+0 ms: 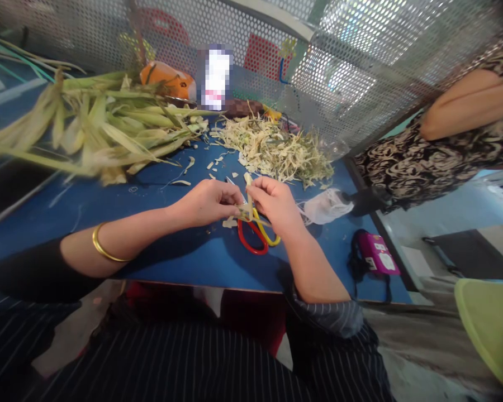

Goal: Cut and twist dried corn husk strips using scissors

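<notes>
My left hand (212, 202) and my right hand (276, 205) meet over the blue table (193, 257). A pale strip of husk (248, 192) stands upright, pinched between my right thumb and fingers. The fingertips of my left hand are closed on the low end of the same piece, where thin greenish shreds stick out. Beneath my hands lie scissors (254, 249) with one red and one yellow handle, their blades partly hidden. Small husk scraps (229, 222) lie beside them. Behind my right hand is a heap of shredded husk (276, 148).
Long green husks (104, 123) pile up at the back left, near an orange packet (167, 78) and a blurred phone (216, 78). On the right are a white mask (329, 206) and a purple box (376, 252). A person (452, 128) stands beyond the table's right edge.
</notes>
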`<state>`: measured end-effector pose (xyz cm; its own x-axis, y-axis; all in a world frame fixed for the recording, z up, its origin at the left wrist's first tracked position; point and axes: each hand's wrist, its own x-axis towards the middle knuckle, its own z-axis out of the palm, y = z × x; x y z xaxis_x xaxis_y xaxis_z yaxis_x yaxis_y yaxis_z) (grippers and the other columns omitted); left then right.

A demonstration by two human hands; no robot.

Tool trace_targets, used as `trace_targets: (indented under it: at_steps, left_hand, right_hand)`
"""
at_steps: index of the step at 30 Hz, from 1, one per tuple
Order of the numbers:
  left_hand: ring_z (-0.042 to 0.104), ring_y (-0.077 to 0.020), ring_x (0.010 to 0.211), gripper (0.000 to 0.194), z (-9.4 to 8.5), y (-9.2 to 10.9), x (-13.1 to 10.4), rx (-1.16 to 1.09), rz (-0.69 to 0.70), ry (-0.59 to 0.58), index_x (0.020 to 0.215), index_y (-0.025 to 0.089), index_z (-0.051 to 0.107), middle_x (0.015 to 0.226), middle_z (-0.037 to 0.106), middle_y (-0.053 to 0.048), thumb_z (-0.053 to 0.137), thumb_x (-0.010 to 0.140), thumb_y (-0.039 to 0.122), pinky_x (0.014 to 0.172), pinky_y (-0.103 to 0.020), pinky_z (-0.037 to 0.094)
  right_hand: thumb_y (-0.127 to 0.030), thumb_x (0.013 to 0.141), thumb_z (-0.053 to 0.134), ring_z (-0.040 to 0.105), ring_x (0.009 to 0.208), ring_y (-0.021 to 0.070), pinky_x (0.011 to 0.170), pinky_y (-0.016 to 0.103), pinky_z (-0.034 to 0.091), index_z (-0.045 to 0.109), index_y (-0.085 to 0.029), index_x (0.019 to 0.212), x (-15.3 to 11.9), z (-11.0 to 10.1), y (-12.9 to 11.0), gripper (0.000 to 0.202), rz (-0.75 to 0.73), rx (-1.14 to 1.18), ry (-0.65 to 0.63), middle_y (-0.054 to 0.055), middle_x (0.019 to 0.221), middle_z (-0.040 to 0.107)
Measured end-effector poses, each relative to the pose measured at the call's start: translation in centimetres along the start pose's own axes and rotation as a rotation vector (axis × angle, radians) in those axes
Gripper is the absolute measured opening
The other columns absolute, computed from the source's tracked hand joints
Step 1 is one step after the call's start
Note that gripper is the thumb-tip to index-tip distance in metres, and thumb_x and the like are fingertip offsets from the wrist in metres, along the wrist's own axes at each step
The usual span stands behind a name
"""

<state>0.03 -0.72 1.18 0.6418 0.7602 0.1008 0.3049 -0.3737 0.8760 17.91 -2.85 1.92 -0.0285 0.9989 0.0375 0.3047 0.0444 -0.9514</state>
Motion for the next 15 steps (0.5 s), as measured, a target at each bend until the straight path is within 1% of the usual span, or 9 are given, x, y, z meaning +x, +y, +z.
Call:
trace_targets:
  at_steps: [3,5,7,9,12,14,15]
  left_hand:
    - [0.055,-0.0100,0.053,0.014,0.02,0.17,0.02,-0.137,-0.085,-0.103,0.084,0.015,0.071,0.065,0.066,-0.001,0.063,0.074,0.023,0.048,-0.018,0.041]
    - [0.056,-0.0099,0.053,0.018,-0.08,0.40,0.05,-0.178,-0.110,-0.108,0.087,0.015,0.074,0.067,0.068,-0.002,0.063,0.075,0.022,0.045,-0.017,0.041]
    - [0.054,-0.0087,0.051,0.020,-0.26,0.59,0.09,-0.197,-0.118,-0.080,0.089,0.015,0.076,0.064,0.067,-0.002,0.064,0.074,0.020,0.043,-0.016,0.039]
    - [0.051,-0.0072,0.047,0.022,-0.44,0.64,0.11,-0.216,-0.145,-0.058,0.092,0.016,0.077,0.057,0.064,0.000,0.064,0.074,0.017,0.040,-0.015,0.035]
    - [0.044,-0.0056,0.039,0.024,-0.61,0.42,0.09,-0.260,-0.217,-0.066,0.095,0.016,0.077,0.046,0.057,0.002,0.064,0.074,0.017,0.036,-0.014,0.028]
    - [0.042,-0.0052,0.036,0.024,-0.63,0.21,0.06,-0.307,-0.260,-0.074,0.095,0.015,0.076,0.043,0.054,0.002,0.065,0.074,0.018,0.034,-0.015,0.027]
    - [0.043,-0.0055,0.036,0.023,-0.63,0.13,0.06,-0.338,-0.279,-0.075,0.094,0.014,0.076,0.044,0.056,0.002,0.066,0.074,0.019,0.034,-0.015,0.029]
  right_hand:
    - [-0.029,0.083,0.056,0.043,0.038,0.0050,0.040,0.020,0.032,0.049,-0.019,0.065,0.18,0.05,0.13,0.022,-0.074,0.066,0.105,-0.008,0.049,0.048]
    - [-0.029,0.085,0.054,0.047,0.037,0.0055,0.039,0.019,0.034,0.048,-0.019,0.063,0.37,0.02,0.26,0.024,-0.094,0.102,0.174,-0.007,0.050,0.050]
    - [-0.029,0.085,0.053,0.050,0.037,0.0048,0.037,0.018,0.033,0.047,-0.019,0.065,0.58,-0.02,0.40,0.024,-0.072,0.123,0.224,-0.006,0.055,0.056]
    - [-0.031,0.086,0.053,0.053,0.038,0.0044,0.037,0.017,0.034,0.047,-0.019,0.068,0.74,-0.02,0.51,0.021,-0.025,0.149,0.241,-0.004,0.063,0.063]
    - [-0.031,0.086,0.052,0.058,0.042,0.0058,0.040,0.017,0.040,0.048,-0.019,0.074,0.82,0.12,0.59,0.018,0.028,0.202,0.249,-0.002,0.068,0.068]
    - [-0.031,0.086,0.052,0.060,0.045,0.0067,0.042,0.017,0.043,0.048,-0.019,0.076,0.78,0.26,0.60,0.015,0.030,0.223,0.251,-0.002,0.069,0.069]
    - [-0.030,0.086,0.051,0.061,0.045,0.0068,0.043,0.017,0.043,0.049,-0.019,0.077,0.75,0.32,0.60,0.015,0.021,0.224,0.250,-0.002,0.070,0.069]
